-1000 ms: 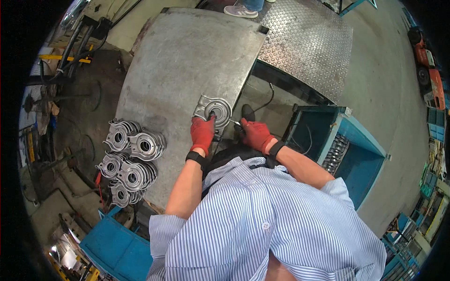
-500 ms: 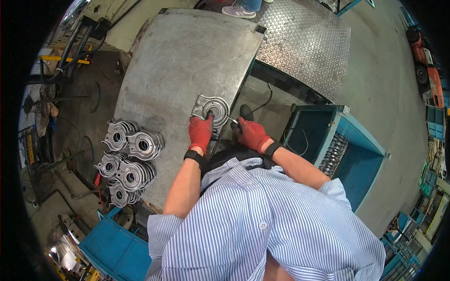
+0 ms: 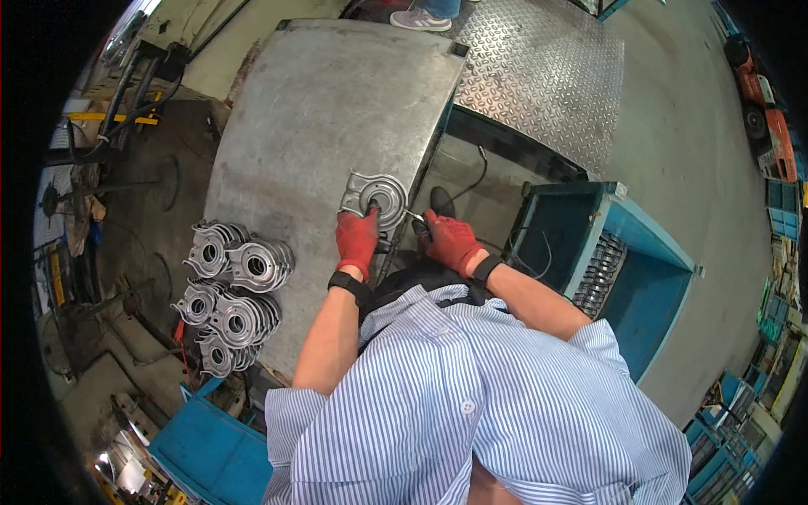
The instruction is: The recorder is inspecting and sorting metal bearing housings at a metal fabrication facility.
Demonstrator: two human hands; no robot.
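A ring-shaped stamped metal part (image 3: pixel 364 183) lies at the right edge of the metal table, with round steps about its centre hole. My left hand (image 3: pixel 358 239), in a red glove with dark fingertips, is closed on its near side, and a finger reaches into the centre. My right hand (image 3: pixel 453 242), gloved alike, grips a slim metal hand tool (image 3: pixel 416 216). The tool's tip meets the part's right rim or comes very near it; its exact kind is hidden by the fingers.
Several stacks of similar metal parts (image 3: pixel 259 266) stand on the left of the table (image 3: pixel 337 93). To my right is a blue metal bin (image 3: pixel 644 307) with metal parts inside. A patterned steel plate (image 3: pixel 539 84) lies beyond; another person's shoe (image 3: pixel 421 19) shows at the top.
The whole view has shifted slightly. Both hands keep about the same grip and place, with the tool still at the part's right rim.
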